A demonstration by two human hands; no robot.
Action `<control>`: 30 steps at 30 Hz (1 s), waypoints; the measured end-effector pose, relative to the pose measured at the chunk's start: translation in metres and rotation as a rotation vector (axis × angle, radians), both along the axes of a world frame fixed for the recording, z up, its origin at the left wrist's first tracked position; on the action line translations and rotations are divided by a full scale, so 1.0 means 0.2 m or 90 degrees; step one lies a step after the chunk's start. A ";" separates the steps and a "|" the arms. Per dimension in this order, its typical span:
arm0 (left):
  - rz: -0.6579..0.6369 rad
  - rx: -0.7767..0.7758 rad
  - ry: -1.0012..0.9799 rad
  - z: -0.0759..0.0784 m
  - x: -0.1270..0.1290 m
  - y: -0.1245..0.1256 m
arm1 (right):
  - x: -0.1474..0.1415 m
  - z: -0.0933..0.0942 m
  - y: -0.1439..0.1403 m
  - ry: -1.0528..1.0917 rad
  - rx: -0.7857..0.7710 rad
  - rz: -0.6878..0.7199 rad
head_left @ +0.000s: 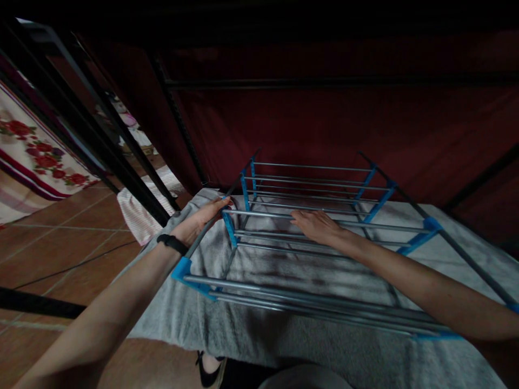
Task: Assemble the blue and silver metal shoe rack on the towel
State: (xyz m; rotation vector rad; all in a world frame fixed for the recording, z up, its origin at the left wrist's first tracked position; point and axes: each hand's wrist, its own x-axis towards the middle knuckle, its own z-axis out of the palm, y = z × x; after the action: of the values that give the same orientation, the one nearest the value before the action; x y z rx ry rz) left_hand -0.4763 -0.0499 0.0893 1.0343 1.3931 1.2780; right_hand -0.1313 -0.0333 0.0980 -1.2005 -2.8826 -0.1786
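Rack (pixel 324 237) of grey metal rods and blue plastic joints lies on its side across a grey towel (pixel 284 335) in front of me. My left hand (pixel 200 221) grips the dark upright pole at the rack's left end, fingers curled around it. My right hand (pixel 314 224) rests flat, fingers spread loosely, on the middle rods. Terracotta floor tiles (pixel 60 243) show to my left.

The metal rack (pixel 316 237) runs out of frame at the near right edge, its last blue corner joint (pixel 514 308) cut off. Both forearms leave the bottom edge. The top of the scene is too dark to make out. Small objects behind the far left black bars (pixel 117 116) are blurred beyond telling
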 end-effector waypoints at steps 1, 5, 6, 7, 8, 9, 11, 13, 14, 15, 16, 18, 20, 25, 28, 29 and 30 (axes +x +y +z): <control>-0.004 0.002 -0.001 0.00 0.00 0.00 | 0.00 0.00 0.00 0.001 -0.001 0.000; -0.008 -0.004 -0.005 -0.01 -0.02 0.01 | 0.00 -0.01 0.02 0.005 0.002 0.008; -0.007 -0.008 -0.004 -0.01 -0.02 0.02 | 0.00 -0.02 0.02 0.008 0.002 0.010; -0.006 -0.011 -0.003 -0.01 -0.03 0.02 | 0.00 -0.02 0.02 0.009 0.001 0.012; -0.007 -0.011 -0.003 -0.01 -0.03 0.02 | 0.00 -0.02 0.02 0.009 -0.001 0.014; -0.008 -0.012 -0.002 -0.02 -0.03 0.02 | 0.00 -0.02 0.03 0.008 -0.005 0.015; -0.014 -0.009 -0.006 -0.02 -0.03 0.02 | 0.01 -0.01 0.03 0.005 -0.015 0.017; -0.022 0.000 -0.015 -0.02 -0.03 0.01 | 0.01 -0.01 0.04 0.004 -0.025 0.015; -0.025 0.005 -0.017 -0.02 -0.03 0.01 | 0.01 -0.01 0.04 0.003 -0.029 0.011; -0.026 0.009 -0.017 -0.02 -0.03 0.00 | 0.00 -0.01 0.04 0.002 -0.033 0.007; -0.027 0.012 -0.015 -0.02 -0.03 0.00 | 0.00 -0.01 0.04 0.000 -0.034 0.003; -0.029 0.015 -0.015 -0.02 -0.02 -0.01 | 0.00 -0.01 0.05 -0.003 -0.033 -0.006; -0.029 0.019 -0.022 -0.02 -0.02 -0.01 | -0.01 0.00 0.04 -0.005 -0.033 -0.006; -0.030 0.025 -0.010 0.00 0.00 -0.02 | -0.01 0.01 0.03 -0.002 -0.028 0.001; -0.030 0.024 -0.006 0.00 0.00 -0.03 | -0.01 0.02 0.03 0.000 -0.029 0.001; -0.032 0.021 -0.003 0.00 0.00 -0.03 | -0.01 0.02 0.03 0.001 -0.031 -0.001; -0.031 0.019 0.002 0.00 0.00 -0.02 | -0.01 0.02 0.03 0.000 -0.032 -0.004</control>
State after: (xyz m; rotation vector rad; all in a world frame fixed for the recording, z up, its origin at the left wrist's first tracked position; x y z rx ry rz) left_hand -0.4755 -0.0549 0.0890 1.0850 1.3465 1.2654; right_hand -0.1332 -0.0280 0.1022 -1.2170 -2.9007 -0.1062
